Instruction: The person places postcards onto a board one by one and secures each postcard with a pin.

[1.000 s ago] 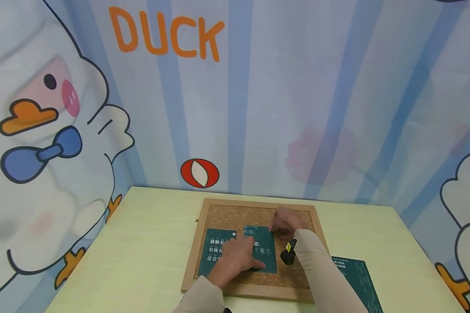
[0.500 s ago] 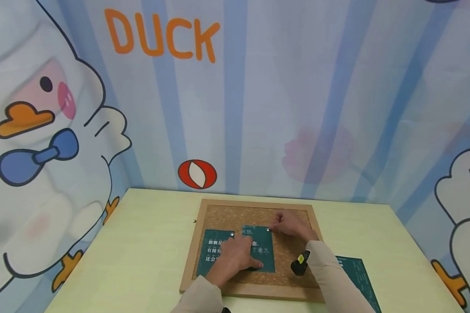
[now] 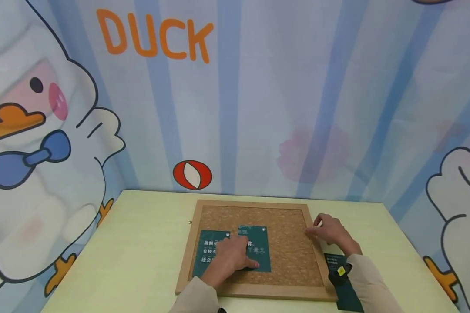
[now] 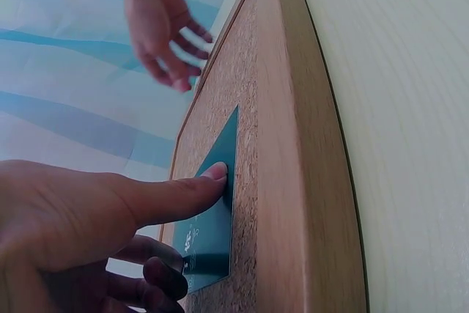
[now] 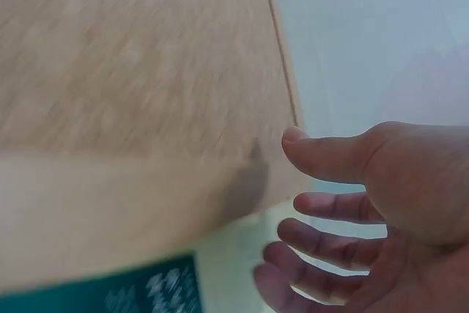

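A wood-framed corkboard (image 3: 290, 234) lies on the table with two dark green printed cards on it. My left hand (image 3: 231, 257) rests over both, its spread thumb touching the right-hand card (image 3: 263, 261) and its fingers partly hiding the left-hand card (image 3: 206, 252). A silvery pushpin (image 3: 263, 229) sits at the right-hand card's top right corner; another pin (image 3: 228, 234) marks the left-hand card's. My right hand (image 3: 333, 232) hovers at the board's right frame, holding nothing; in the right wrist view its fingers (image 5: 330, 243) are relaxed and apart.
Another green card (image 3: 346, 293) lies right of the board, partly under the right forearm. A tiny gold-coloured thing (image 3: 189, 222) is at the board's left side. A printed duck curtain (image 3: 258, 108) stands behind the table (image 3: 141, 243).
My right hand has left the right-hand card's top corner and moved right to the frame, leaving a pin showing there. My left hand stays on the cards. The head view has shifted slightly.
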A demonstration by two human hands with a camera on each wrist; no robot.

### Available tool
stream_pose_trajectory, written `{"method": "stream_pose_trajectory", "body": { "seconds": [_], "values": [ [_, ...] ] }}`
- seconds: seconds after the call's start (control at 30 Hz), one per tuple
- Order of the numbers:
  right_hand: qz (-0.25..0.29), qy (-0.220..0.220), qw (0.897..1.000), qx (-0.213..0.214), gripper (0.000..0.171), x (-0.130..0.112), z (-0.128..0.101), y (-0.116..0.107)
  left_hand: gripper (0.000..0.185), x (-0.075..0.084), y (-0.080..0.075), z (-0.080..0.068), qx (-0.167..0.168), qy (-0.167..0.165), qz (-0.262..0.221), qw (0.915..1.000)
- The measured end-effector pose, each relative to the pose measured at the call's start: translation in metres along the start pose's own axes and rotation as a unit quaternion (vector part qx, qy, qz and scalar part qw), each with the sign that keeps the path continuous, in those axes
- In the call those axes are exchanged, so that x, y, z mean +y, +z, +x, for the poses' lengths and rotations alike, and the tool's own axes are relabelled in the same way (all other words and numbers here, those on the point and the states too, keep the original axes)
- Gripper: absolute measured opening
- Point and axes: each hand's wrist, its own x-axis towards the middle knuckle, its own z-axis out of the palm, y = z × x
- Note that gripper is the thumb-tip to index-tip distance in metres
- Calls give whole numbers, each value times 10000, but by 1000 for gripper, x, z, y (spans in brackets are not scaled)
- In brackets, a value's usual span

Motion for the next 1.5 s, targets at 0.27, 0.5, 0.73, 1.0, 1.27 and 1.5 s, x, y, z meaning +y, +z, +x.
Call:
{"method": "stream_pose_trajectory", "body": {
  "seconds": [0.27, 0.5, 0.73, 1.0, 1.27, 1.5],
  "values": [
    [604, -19, 9977, -305, 27, 10, -14, 6, 65, -5, -3, -1, -12, -77, -88, 9999],
    [889, 138, 9957, -239, 26, 11, -15, 12, 80, -12, 0, 0, -81, -91, -228, 9997],
    [958, 367, 9946, -161, 21, 14, -12, 16, 83, -33, 0, 2, 20, 6, -947, 9955],
    [1036, 450, 9935, -144, 21, 14, -12, 15, 84, -69, -21, -5, 1022, -8, -1700, 9801],
    [1061, 487, 9931, -149, 22, 17, -13, 11, 91, -111, -34, -13, 1731, -852, -1365, 9717],
    [1093, 494, 9927, -135, 22, 20, -15, 10, 97, -136, -34, -23, 1489, -1083, -2235, 9572]
  ]
}}
